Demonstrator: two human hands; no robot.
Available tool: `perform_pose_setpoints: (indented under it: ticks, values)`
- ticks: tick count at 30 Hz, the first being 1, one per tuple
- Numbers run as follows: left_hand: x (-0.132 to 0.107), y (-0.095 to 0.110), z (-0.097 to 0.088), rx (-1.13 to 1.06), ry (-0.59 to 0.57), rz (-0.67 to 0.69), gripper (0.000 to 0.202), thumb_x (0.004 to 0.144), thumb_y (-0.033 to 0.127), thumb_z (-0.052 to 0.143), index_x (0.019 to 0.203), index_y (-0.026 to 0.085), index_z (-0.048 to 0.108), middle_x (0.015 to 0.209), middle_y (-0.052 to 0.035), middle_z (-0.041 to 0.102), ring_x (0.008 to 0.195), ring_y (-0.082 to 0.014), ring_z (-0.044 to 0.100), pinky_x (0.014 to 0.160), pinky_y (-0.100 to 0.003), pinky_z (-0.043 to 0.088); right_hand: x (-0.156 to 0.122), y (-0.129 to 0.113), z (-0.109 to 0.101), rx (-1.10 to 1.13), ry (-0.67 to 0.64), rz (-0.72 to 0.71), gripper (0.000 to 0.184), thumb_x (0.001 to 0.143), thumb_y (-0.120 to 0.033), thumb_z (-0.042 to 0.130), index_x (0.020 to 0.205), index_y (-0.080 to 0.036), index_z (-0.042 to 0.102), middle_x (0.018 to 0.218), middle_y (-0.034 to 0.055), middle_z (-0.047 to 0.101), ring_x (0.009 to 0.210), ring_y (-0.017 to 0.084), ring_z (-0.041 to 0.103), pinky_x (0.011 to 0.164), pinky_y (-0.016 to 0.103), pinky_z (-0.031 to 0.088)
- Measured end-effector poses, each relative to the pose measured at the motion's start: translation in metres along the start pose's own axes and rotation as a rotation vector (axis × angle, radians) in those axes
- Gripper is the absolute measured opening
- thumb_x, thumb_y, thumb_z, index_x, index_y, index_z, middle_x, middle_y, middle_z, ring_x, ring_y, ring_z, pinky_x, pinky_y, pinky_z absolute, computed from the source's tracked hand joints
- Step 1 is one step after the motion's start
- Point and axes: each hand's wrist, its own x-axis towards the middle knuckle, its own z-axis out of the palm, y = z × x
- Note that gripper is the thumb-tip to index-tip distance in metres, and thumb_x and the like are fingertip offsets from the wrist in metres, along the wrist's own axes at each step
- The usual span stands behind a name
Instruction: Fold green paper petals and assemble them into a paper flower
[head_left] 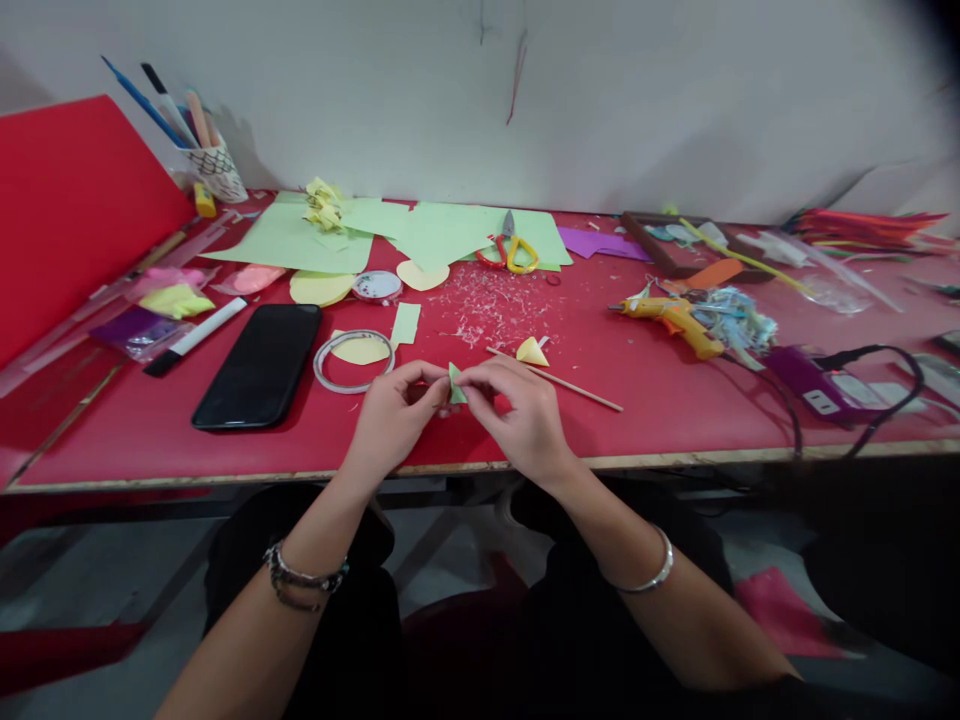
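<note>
My left hand (394, 410) and my right hand (521, 415) meet over the front edge of the red table (675, 400). Both pinch a small folded piece of light green paper (456, 385) between their fingertips. Just behind the hands lie a thin wooden stick (559, 381) and a small yellow paper cone (532, 351). A ring of tape (352, 361) with a yellow paper circle inside it sits to the left of my left hand.
A black phone (259, 364) and a marker (195, 337) lie at left. Green paper sheets (442, 232), scissors (510, 250), paper scraps (491, 305), a yellow glue gun (675, 318), a power strip (817, 385), a pen cup (214, 165) and a red board (67, 215) surround them.
</note>
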Motion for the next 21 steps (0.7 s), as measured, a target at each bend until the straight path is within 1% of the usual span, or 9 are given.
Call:
perform_pose_setpoints:
  ticks: [5,10,16,21]
  values:
    - [-0.0008,-0.0002,0.0006,-0.012,-0.008,0.002,0.012,0.077,0.026,0.055,0.076,0.015,0.061,0.062,0.0014,0.061,0.056,-0.0097,0.058,0.057,-0.019,0.049,0.0005,0.0004,-0.0002,0.001,0.011,-0.005,0.012,0.083,-0.016,0.049,0.085,-0.019,0.06,0.077,0.0018,0.061,0.068,0.012,0.053,0.064,0.025,0.044]
    - [-0.0007,-0.0026,0.0001,-0.028,-0.023,-0.003,0.017,0.078,0.029,0.056,0.081,0.014,0.063,0.066,-0.0005,0.062,0.059,-0.0107,0.059,0.059,-0.021,0.049,0.0013,0.0008,-0.0007,-0.023,0.006,-0.009,0.013,0.083,-0.017,0.048,0.085,-0.02,0.061,0.077,0.0017,0.061,0.069,0.012,0.054,0.067,0.026,0.045]
    - [-0.0007,-0.0044,-0.0007,-0.058,-0.049,-0.008,0.019,0.078,0.031,0.057,0.083,0.014,0.064,0.068,-0.001,0.063,0.061,-0.0109,0.059,0.061,-0.021,0.05,0.001,0.0014,-0.0006,-0.05,0.006,-0.026,0.015,0.084,-0.016,0.047,0.086,-0.02,0.061,0.078,0.002,0.062,0.072,0.013,0.055,0.068,0.027,0.045]
    - [-0.0013,-0.0036,0.0008,-0.035,-0.022,0.006,0.018,0.078,0.029,0.056,0.083,0.014,0.064,0.067,-0.0012,0.063,0.062,-0.0115,0.059,0.061,-0.021,0.05,0.0004,0.0,0.0015,-0.029,0.043,-0.01,0.015,0.083,-0.015,0.047,0.085,-0.019,0.062,0.078,0.0027,0.062,0.07,0.012,0.055,0.065,0.026,0.046]
